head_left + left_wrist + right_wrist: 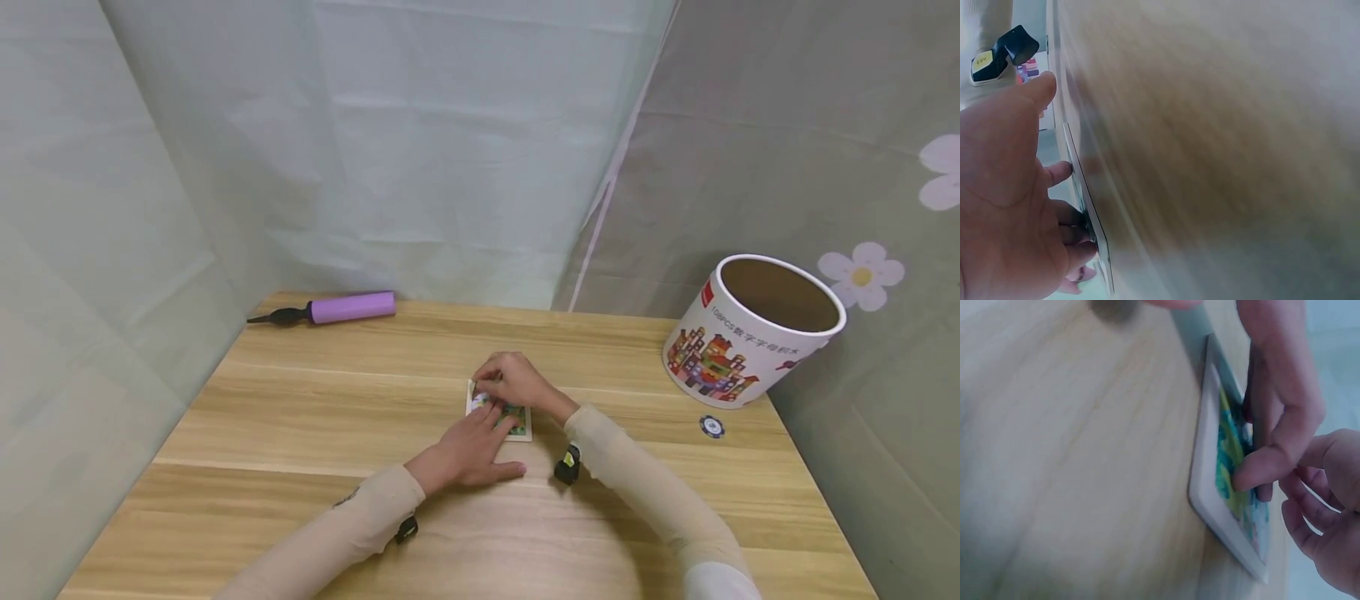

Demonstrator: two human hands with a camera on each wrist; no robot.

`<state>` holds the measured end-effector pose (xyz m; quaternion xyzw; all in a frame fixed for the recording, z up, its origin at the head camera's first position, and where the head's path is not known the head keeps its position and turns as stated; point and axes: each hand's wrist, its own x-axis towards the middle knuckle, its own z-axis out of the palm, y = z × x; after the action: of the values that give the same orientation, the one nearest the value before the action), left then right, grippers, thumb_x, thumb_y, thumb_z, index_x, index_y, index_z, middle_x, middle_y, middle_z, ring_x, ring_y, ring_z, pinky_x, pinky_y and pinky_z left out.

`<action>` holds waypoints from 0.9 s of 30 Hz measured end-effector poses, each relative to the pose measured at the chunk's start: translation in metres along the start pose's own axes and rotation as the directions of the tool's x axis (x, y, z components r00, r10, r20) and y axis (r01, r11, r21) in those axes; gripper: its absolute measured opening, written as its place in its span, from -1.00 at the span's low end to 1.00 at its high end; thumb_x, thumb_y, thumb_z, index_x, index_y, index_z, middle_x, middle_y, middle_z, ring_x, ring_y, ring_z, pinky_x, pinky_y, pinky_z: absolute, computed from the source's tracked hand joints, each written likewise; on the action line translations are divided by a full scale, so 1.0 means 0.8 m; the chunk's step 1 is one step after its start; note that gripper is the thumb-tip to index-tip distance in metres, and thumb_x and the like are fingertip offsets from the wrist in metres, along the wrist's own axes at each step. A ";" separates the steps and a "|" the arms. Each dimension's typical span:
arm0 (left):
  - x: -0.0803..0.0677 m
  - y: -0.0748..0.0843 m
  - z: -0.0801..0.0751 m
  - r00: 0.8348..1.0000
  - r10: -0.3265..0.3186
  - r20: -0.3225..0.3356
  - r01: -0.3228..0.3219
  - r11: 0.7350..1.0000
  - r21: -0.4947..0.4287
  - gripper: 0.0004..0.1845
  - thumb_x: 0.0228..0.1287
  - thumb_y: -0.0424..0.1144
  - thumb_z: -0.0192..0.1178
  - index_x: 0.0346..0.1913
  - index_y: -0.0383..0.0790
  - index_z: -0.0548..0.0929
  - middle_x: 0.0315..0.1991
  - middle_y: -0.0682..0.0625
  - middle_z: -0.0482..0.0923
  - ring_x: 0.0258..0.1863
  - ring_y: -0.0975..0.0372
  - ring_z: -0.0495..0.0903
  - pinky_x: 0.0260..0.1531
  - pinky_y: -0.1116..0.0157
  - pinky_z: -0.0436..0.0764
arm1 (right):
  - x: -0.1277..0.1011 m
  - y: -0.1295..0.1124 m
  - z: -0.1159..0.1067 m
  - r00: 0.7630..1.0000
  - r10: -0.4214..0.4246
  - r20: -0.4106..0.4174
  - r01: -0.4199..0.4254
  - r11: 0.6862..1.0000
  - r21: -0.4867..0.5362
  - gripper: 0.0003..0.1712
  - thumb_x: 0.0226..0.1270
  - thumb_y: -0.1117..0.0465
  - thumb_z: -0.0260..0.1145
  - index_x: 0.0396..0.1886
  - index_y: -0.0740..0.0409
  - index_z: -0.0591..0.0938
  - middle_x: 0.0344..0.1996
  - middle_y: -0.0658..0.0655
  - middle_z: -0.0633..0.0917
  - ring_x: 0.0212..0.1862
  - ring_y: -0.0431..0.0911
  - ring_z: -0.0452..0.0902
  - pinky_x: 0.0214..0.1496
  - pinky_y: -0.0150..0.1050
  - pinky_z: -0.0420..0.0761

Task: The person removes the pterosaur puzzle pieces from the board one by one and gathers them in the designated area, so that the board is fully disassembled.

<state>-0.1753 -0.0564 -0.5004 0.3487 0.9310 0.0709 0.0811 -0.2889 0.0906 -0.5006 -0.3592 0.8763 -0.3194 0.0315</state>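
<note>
Picture board (522, 417) is touched from above by left hand (471, 446), fingers spread; right hand (517, 382) is curled by its far edge, pinch can't be told. Board could be skidded if pressed unevenly by left fingertips.
</note>
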 end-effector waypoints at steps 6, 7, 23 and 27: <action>-0.001 -0.004 -0.001 1.000 0.011 0.027 -0.011 1.000 -0.004 -0.16 0.46 0.38 -0.05 0.48 -0.21 0.30 0.58 -0.39 0.03 0.59 -0.14 0.02 0.55 0.06 0.16 | -0.007 -0.005 -0.016 0.999 0.016 -0.039 -0.013 0.997 0.078 -0.84 0.43 0.27 0.37 -0.11 0.14 0.83 -0.22 0.01 0.78 -0.20 -0.21 0.66 -0.14 -0.34 0.68; -0.001 -0.005 -0.002 0.999 0.013 0.036 -0.013 1.000 -0.010 -0.16 0.47 0.38 -0.06 0.50 -0.22 0.29 0.59 -0.38 0.01 0.60 -0.14 0.00 0.55 0.06 0.14 | -0.009 -0.005 -0.020 0.999 0.023 -0.046 -0.018 0.996 0.087 -0.83 0.43 0.27 0.37 -0.10 0.16 0.82 -0.21 0.01 0.79 -0.19 -0.19 0.67 -0.13 -0.32 0.68; -0.015 -0.005 -0.009 0.998 0.066 0.025 -0.067 0.998 0.018 -0.07 0.49 0.35 -0.09 0.59 -0.34 0.17 0.60 -0.27 0.06 0.59 -0.10 0.06 0.55 0.02 0.15 | -0.055 0.032 -0.080 0.978 0.130 -0.164 -0.123 0.991 0.050 -0.83 0.40 0.32 0.38 -0.10 0.23 0.82 -0.19 0.12 0.81 -0.18 -0.07 0.75 -0.11 -0.18 0.75; -0.016 -0.005 -0.006 0.997 0.062 0.040 -0.063 0.997 0.032 -0.07 0.48 0.38 -0.12 0.58 -0.30 0.20 0.61 -0.22 0.08 0.60 -0.06 0.07 0.54 0.02 0.17 | -0.067 0.040 -0.084 0.974 0.146 -0.171 -0.141 0.989 0.043 -0.84 0.37 0.34 0.39 -0.12 0.23 0.82 -0.21 0.14 0.81 -0.20 -0.06 0.75 -0.13 -0.18 0.75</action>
<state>-0.1687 -0.0682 -0.4952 0.3804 0.9189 0.0511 0.0911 -0.2881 0.1788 -0.4752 -0.2652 0.8944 -0.3598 -0.0165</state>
